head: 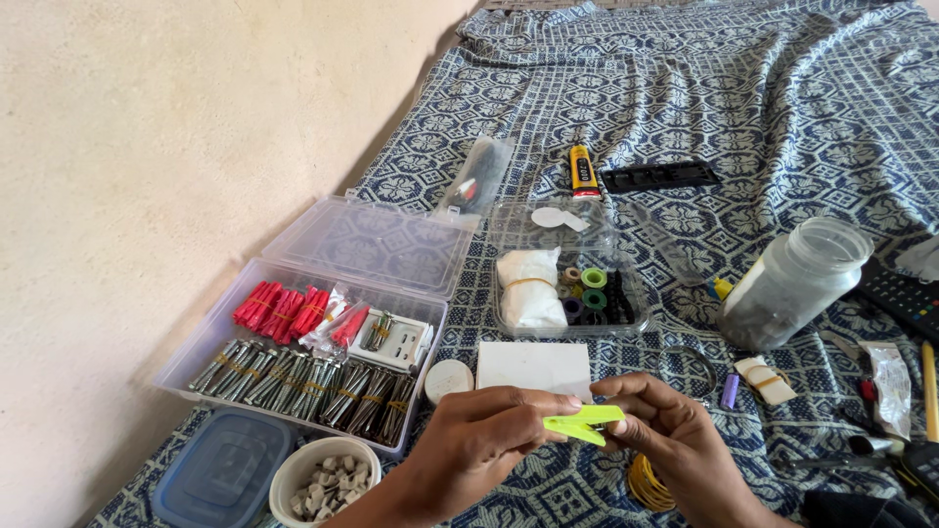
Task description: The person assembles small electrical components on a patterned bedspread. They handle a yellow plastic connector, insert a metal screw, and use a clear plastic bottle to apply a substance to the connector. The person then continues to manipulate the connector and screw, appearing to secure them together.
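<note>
Both my hands hold a small lime-green plastic clip (584, 423) just above the blue patterned cloth. My left hand (484, 445) pinches its left end between thumb and fingers. My right hand (675, 440) grips its right end. A bundle of yellow rubber bands (646, 486) lies under my right hand. A white card (535, 369) and a small white round lid (448, 378) lie just beyond my hands.
An open clear box (293, 372) holds red wall plugs and bundled screws at left. A white bowl (323, 477) of small pieces and a blue-lidded tub (225, 471) sit nearby. A clear tray (567, 288), glue tube (583, 172), jar (792, 284) and remote control (905, 298) lie beyond.
</note>
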